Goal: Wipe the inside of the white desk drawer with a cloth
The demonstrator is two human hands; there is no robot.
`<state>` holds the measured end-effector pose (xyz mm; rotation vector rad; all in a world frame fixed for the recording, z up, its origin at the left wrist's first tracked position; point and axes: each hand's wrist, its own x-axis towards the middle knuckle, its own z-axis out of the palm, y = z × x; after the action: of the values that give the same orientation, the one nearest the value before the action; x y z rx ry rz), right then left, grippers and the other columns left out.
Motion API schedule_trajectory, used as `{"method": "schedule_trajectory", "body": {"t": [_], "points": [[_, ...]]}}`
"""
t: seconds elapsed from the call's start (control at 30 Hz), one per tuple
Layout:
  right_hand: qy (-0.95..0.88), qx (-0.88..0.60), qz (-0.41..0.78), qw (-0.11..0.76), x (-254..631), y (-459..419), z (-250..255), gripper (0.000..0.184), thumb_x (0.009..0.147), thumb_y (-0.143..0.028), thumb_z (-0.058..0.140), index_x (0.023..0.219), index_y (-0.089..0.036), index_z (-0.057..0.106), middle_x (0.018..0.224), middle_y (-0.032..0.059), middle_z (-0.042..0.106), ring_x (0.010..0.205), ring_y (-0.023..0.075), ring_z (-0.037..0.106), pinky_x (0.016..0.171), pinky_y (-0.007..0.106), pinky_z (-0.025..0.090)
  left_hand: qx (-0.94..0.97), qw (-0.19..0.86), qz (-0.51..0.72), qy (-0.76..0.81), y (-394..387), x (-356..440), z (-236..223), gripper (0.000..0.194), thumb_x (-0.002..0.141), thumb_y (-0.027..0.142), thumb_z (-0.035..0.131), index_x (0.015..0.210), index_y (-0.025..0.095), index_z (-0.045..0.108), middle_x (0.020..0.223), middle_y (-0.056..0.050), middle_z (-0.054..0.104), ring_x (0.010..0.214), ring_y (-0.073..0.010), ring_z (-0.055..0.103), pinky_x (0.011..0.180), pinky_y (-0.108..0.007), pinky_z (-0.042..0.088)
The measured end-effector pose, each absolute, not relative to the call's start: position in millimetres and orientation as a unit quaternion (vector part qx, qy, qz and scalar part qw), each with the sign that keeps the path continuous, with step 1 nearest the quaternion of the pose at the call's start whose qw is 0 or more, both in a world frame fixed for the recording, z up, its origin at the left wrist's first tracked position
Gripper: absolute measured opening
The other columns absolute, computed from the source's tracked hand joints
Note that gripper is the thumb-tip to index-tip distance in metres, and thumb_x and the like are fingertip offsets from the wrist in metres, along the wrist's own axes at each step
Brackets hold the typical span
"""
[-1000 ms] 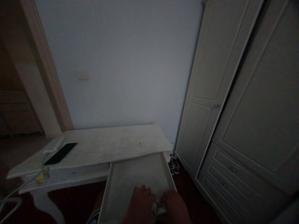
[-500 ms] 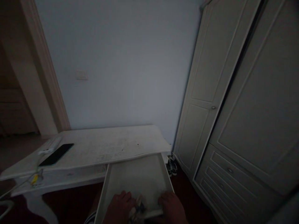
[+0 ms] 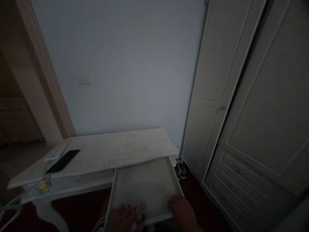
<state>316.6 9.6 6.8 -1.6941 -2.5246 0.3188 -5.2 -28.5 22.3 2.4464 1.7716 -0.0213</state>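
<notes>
A white drawer [image 3: 147, 180] is pulled far out of a white desk [image 3: 116, 145], and its floor shows bare toward the back. At the drawer's front left is my left hand [image 3: 122, 217], its fingers curled over a crumpled cloth [image 3: 140, 211] with light and dark patches. The cloth is blurred and partly covered by the hand. My right hand [image 3: 181, 209] grips the front right corner of the drawer, fingers bent inside over the rim.
On the desk's left lie a dark phone [image 3: 63, 161] and a white power strip [image 3: 56, 152]. A pale cable [image 3: 23, 195] hangs at the left edge. Shoes [image 3: 180, 170] stand on the floor between desk and wardrobe [image 3: 205, 129]. A wall switch [image 3: 83, 79] is above.
The view has shifted slightly, so the desk and drawer appear a little farther right. The cloth has shifted slightly beside my left hand. My right hand stays at the drawer's corner.
</notes>
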Motion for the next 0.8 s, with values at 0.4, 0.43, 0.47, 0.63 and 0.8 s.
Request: {"method": "schedule_trajectory", "body": {"t": [0.4, 0.43, 0.47, 0.63, 0.8], "points": [[-0.813, -0.577, 0.072, 0.025, 315.0, 15.7, -7.5, 0.021, 0.092, -0.024, 0.07, 0.11, -0.022, 0.079, 0.119, 0.0104, 0.077, 0.117, 0.0299, 0.068, 0.112, 0.039, 0.043, 0.846, 0.155, 0.018, 0.51, -0.7, 125.4, 75.1, 0.055, 0.081, 0.052, 0.076, 0.128, 0.024, 0.073, 0.139, -0.013, 0.068, 0.134, -0.0392, 0.056, 0.111, -0.059, 0.041], [-0.817, -0.573, 0.06, 0.026, 315.4, 17.1, -10.4, 0.019, 0.094, -0.025, 0.068, 0.11, -0.023, 0.079, 0.118, 0.0101, 0.078, 0.116, 0.0294, 0.069, 0.111, 0.039, 0.044, 0.844, 0.161, 0.017, 0.512, 0.2, 122.9, 74.8, 0.055, 0.079, 0.053, 0.077, 0.127, 0.024, 0.074, 0.139, -0.013, 0.069, 0.134, -0.0391, 0.056, 0.111, -0.059, 0.041], [-0.822, -0.567, 0.051, 0.025, 315.9, 18.3, -12.9, 0.018, 0.096, -0.026, 0.067, 0.109, -0.024, 0.079, 0.116, 0.0095, 0.078, 0.114, 0.0291, 0.069, 0.11, 0.039, 0.045, 0.841, 0.168, 0.016, 0.514, 1.0, 118.7, 73.9, 0.056, 0.078, 0.055, 0.078, 0.125, 0.025, 0.074, 0.137, -0.012, 0.069, 0.133, -0.0389, 0.057, 0.111, -0.058, 0.042], [-0.84, -0.54, 0.045, 0.025, 318.8, 19.1, -15.4, 0.038, 0.083, -0.054, 0.084, 0.105, -0.024, 0.076, 0.113, 0.008, 0.077, 0.111, 0.0305, 0.069, 0.106, 0.039, 0.047, 0.825, 0.166, 0.017, 0.54, -1.3, 86.4, 69.2, 0.052, 0.077, 0.057, 0.078, 0.122, 0.031, 0.076, 0.133, -0.009, 0.072, 0.129, -0.0369, 0.06, 0.107, -0.053, 0.044], [-0.837, -0.541, 0.076, 0.037, 319.5, 15.1, -8.4, 0.055, 0.077, -0.07, 0.083, 0.104, -0.023, 0.076, 0.113, 0.0093, 0.076, 0.113, 0.0325, 0.067, 0.108, 0.042, 0.044, 0.814, 0.115, 0.029, 0.568, -15.7, 41.5, 53.4, 0.047, 0.076, 0.049, 0.078, 0.121, 0.035, 0.077, 0.131, -0.007, 0.074, 0.126, -0.0344, 0.064, 0.106, -0.051, 0.046]]}}
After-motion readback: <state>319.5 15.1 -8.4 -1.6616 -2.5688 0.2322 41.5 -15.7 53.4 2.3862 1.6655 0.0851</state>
